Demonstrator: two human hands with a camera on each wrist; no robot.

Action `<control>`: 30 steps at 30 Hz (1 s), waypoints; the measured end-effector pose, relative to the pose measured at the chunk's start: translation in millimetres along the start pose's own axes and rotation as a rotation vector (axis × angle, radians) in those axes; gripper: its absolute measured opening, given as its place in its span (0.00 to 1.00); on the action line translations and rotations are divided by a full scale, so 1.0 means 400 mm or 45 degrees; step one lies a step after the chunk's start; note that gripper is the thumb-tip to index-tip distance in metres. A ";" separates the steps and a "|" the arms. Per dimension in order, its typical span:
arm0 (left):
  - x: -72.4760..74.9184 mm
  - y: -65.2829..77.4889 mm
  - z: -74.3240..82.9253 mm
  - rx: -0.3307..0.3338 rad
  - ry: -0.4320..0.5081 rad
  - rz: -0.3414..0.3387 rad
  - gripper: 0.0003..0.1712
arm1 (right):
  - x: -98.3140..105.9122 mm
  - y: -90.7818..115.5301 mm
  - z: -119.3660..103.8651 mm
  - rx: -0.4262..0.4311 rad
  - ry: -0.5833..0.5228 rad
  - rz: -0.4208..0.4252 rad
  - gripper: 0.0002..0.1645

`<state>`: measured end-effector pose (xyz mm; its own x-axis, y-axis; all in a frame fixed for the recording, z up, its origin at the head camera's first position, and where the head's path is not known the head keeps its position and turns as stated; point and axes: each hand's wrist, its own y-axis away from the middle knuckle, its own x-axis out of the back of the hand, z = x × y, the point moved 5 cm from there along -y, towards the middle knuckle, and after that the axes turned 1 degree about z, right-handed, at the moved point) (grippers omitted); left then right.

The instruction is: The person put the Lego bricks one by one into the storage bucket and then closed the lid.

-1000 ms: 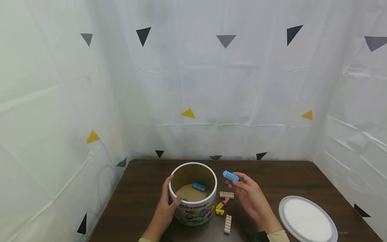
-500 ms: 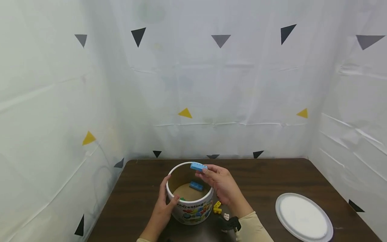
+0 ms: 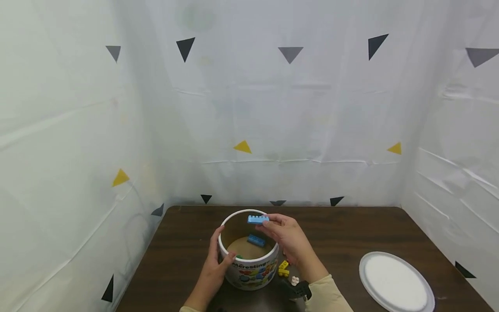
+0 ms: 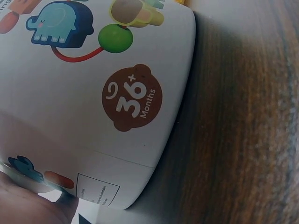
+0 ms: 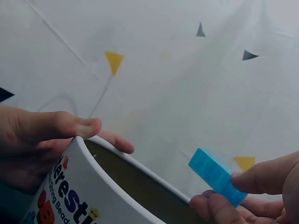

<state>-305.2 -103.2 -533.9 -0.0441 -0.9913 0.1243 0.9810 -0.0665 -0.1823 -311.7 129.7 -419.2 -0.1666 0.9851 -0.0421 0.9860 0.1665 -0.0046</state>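
A round white bucket (image 3: 252, 277) with colourful printing stands upright on the table. My left hand (image 3: 210, 268) holds its left side, with the thumb at the near rim; in the left wrist view, the bucket wall (image 4: 70, 102) covers most of that hand. Between thumb and fingers, my right hand (image 3: 290, 240) pinches a light blue building brick (image 3: 256, 219) over the opening, studs upward. The same brick (image 5: 212, 170) shows apart from the rim in the right wrist view. Inside the bucket lie a darker blue brick (image 3: 256, 240) and a barely visible green piece (image 3: 239, 257).
Yellow bricks (image 3: 283, 269) lie right of the bucket. Beside them, a pale brick (image 3: 295, 281) is partly hidden by the right wrist. A round white lid (image 3: 395, 281) lies at the table's right. White patterned cloth (image 3: 288, 108) surrounds the back and sides.
My right hand has carried the light blue brick leftward from above the table to above the bucket, where the brick has turned nearly level. The left hand keeps its hold on the bucket.
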 end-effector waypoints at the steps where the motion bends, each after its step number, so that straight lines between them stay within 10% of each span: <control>1: -0.002 -0.002 -0.001 -0.001 0.001 -0.001 0.47 | 0.002 0.001 0.000 -0.002 0.010 0.007 0.25; 30: 0.005 -0.002 0.002 -0.006 0.002 -0.001 0.47 | -0.001 0.009 0.010 0.040 0.093 0.145 0.20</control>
<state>-305.8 -105.1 -532.7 -0.0452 -0.9914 0.1230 0.9800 -0.0679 -0.1868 -308.1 129.7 -423.3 -0.0520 0.9982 0.0283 0.9980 0.0530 -0.0353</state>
